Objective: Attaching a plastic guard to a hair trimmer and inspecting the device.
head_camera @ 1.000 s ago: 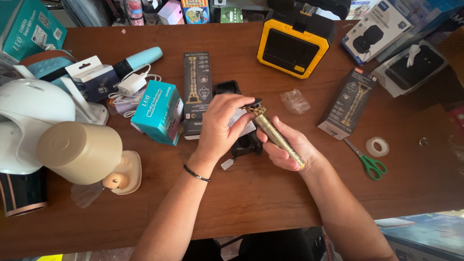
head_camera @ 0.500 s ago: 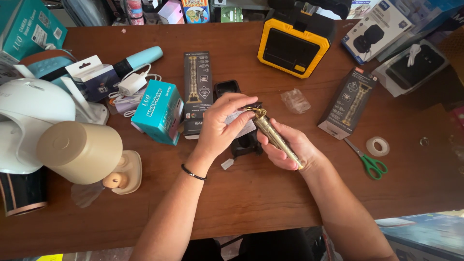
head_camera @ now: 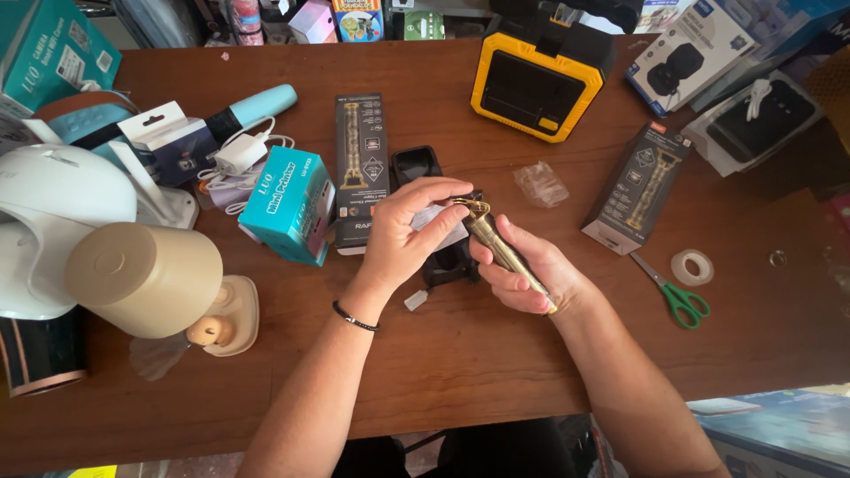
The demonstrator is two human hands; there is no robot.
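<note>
We look down at our two bare hands over a brown wooden desk [head_camera: 460, 354]. Our right hand [head_camera: 522, 270] is curled around a slim gold hair trimmer [head_camera: 501, 250], which lies slantwise across the palm with its blade end pointing up and away from us. Our left hand [head_camera: 403, 235], with a thin black bracelet [head_camera: 354, 316] at the wrist, reaches across to that blade end, thumb and fingertips pinched together at the trimmer's head; a small white slip of paper [head_camera: 440, 223] shows under those fingers. Just beneath both hands lies a black tray-like insert [head_camera: 447, 262], with a second black piece [head_camera: 416, 164] just beyond the left fingers. To the left of the left hand stands a teal box [head_camera: 285, 208], and between them a tall dark trimmer box [head_camera: 360, 164]. Beyond the hands sits a yellow and black case [head_camera: 536, 84]. To the right of the right hand lie a crumpled clear plastic bag [head_camera: 541, 183], another dark trimmer box [head_camera: 639, 188], green-handled scissors [head_camera: 675, 294] and a roll of clear tape [head_camera: 691, 266]. Far left of the left hand rests a beige cylinder [head_camera: 146, 277].
</note>
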